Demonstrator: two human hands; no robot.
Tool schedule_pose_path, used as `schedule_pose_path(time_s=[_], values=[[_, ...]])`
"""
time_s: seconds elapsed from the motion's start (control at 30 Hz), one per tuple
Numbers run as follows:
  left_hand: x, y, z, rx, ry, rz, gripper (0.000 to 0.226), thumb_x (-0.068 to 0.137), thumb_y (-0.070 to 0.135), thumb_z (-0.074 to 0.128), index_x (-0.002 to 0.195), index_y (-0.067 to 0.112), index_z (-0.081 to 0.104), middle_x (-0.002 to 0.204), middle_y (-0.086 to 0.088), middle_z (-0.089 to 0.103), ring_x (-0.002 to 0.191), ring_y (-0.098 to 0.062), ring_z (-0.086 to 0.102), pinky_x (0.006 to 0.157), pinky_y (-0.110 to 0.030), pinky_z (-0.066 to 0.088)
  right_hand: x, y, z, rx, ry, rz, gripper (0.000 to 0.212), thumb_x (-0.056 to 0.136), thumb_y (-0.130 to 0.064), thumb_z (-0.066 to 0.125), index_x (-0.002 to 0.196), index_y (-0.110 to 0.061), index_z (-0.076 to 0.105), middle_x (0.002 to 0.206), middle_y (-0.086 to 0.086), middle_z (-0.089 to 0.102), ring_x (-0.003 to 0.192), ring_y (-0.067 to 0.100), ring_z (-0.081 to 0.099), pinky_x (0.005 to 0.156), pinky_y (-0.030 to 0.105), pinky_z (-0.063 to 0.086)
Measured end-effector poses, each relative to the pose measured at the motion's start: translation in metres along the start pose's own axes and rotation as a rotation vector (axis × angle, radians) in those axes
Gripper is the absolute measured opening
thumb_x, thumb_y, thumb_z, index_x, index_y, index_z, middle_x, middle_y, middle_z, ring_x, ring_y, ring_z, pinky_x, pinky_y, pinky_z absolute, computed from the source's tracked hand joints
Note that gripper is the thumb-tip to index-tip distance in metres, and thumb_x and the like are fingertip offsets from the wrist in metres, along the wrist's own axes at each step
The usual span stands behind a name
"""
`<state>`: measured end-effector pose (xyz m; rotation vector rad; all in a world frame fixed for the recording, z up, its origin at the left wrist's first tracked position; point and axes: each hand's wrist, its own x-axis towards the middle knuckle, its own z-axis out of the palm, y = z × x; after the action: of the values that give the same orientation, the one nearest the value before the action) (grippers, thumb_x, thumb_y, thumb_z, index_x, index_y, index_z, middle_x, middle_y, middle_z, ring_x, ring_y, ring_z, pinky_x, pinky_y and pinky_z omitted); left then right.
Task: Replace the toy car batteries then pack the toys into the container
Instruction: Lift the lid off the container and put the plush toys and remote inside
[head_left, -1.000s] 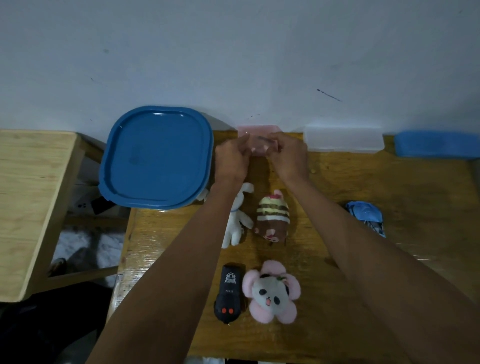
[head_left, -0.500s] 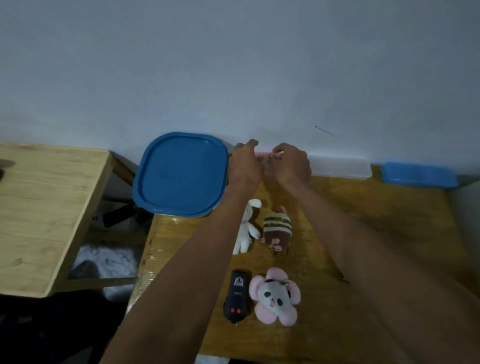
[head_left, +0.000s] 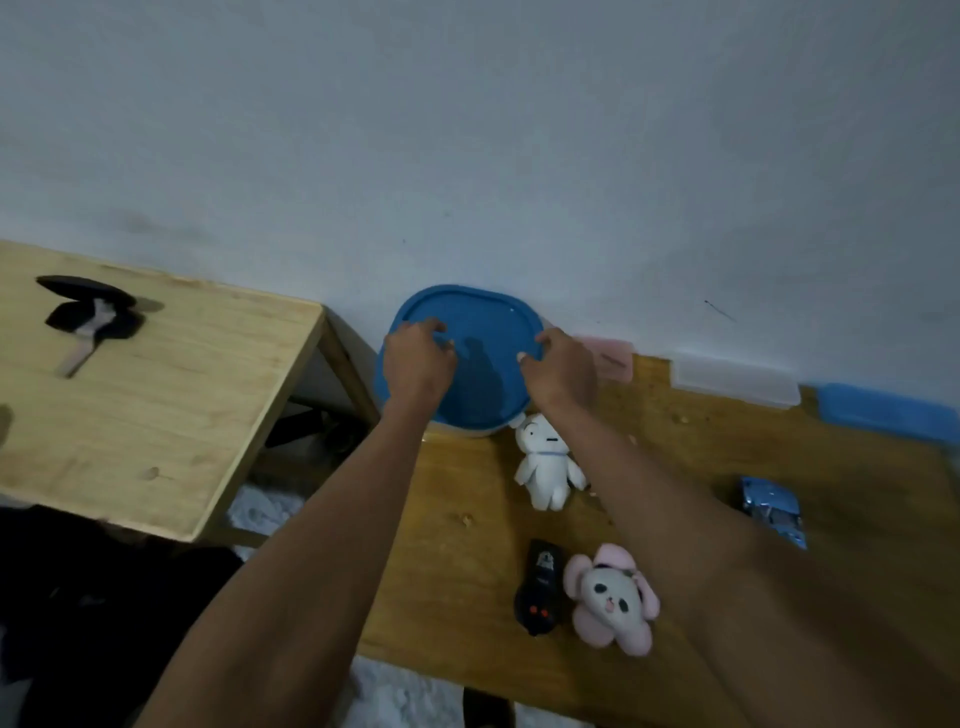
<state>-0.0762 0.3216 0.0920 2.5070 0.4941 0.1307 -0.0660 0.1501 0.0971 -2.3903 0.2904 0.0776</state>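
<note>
Nearest on our counter (head_left: 467, 571) lie the black toy car (head_left: 538, 587) and pink plush (head_left: 613, 597). Farther back by the wall, our left hand (head_left: 415, 358) and right hand (head_left: 563, 371) curl their grip onto the container's blue rounded lid (head_left: 480, 364).

hands (head_left: 488, 364) on blue lid (head_left: 470, 332), plush toys (head_left: 613, 597) nearby

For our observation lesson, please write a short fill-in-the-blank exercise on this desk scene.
1. Both hands, the left hand and the right hand, rest on the round ____ plastic lid.
2. The black toy car lies beside the ____ flower-shaped plush.
3. The white rabbit plush lies on the ____ table.

Missing words: blue; pink; wooden
</note>
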Motion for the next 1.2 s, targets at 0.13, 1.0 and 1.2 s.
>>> schedule_pose_path(time_s=[0.13,1.0,1.2], values=[[0.008,-0.035,-0.005,0.136,-0.001,-0.104,0.034,0.099,0.028,0.056,0.132,0.025,0.062,0.141,-0.012,0.050,0.129,-0.037,0.044,0.106,-0.051,0.042,-0.013,-0.001,0.026,-0.046,0.029,0.079,0.046,0.088,-0.034,0.074,0.128,-0.021,0.057,0.124,0.001,0.062,0.109,0.025,0.062,0.085,0.037,0.055],[-0.032,-0.058,-0.051,-0.077,0.140,-0.034,0.041,0.092,-0.006,0.056,0.129,0.009,0.068,0.122,-0.018,0.067,0.103,-0.031,0.067,0.091,-0.044,0.060,-0.064,-0.015,-0.007,-0.007,0.115,-0.012,0.045,0.088,-0.008,0.066,0.130,-0.022,0.057,0.121,0.001,0.062,0.100,0.021,0.063,0.070,0.030,0.053],[-0.101,-0.085,-0.068,-0.065,0.202,-0.065,0.042,0.091,-0.007,0.058,0.128,0.008,0.068,0.129,-0.018,0.065,0.110,-0.036,0.064,0.095,-0.052,0.057,-0.127,0.001,-0.010,0.006,0.028,-0.096,0.050,0.088,-0.010,0.065,0.135,-0.025,0.056,0.126,0.004,0.058,0.109,0.027,0.060,0.081,0.040,0.059]])
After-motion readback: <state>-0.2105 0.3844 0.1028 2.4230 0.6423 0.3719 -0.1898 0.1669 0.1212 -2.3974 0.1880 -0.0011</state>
